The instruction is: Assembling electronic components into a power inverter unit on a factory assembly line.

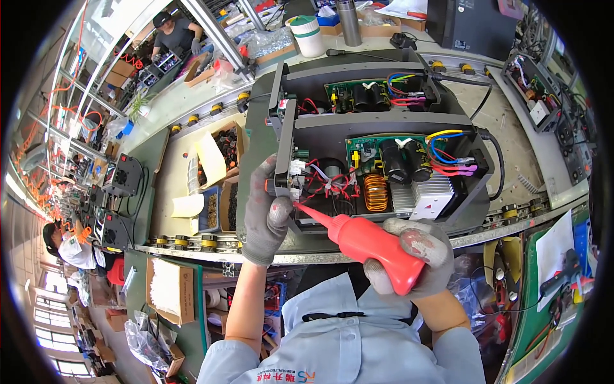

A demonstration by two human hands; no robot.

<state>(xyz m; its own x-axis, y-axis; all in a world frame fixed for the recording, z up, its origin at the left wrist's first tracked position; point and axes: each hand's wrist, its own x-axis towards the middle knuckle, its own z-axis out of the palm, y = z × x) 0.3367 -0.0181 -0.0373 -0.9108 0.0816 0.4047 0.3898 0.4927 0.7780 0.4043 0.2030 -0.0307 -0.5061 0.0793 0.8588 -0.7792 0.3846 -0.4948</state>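
My right hand [419, 256], in a grey glove, is wrapped round a red squeeze bottle [371, 246]. The bottle's thin tapered nozzle points up and left, its tip at the lower front corner of the nearer open machine casing [320, 137]. My left hand [265, 214], also gloved, grips the casing's end panel with fingers behind and thumb in front, beside the nozzle tip. Inside the casing sit a green circuit board [368, 144], black capacitors [396, 163], a copper-wound coil [376, 193], a silver heat sink [432, 195] and red wires. Whether anything leaves the nozzle is too small to tell.
A second open casing [384, 67] stands right behind the first. Left of them are parts boxes [209, 208] on the roller line [208, 241]. A metal flask [348, 22] and white tub [307, 35] stand at the back. Two co-workers [176, 35] are off left.
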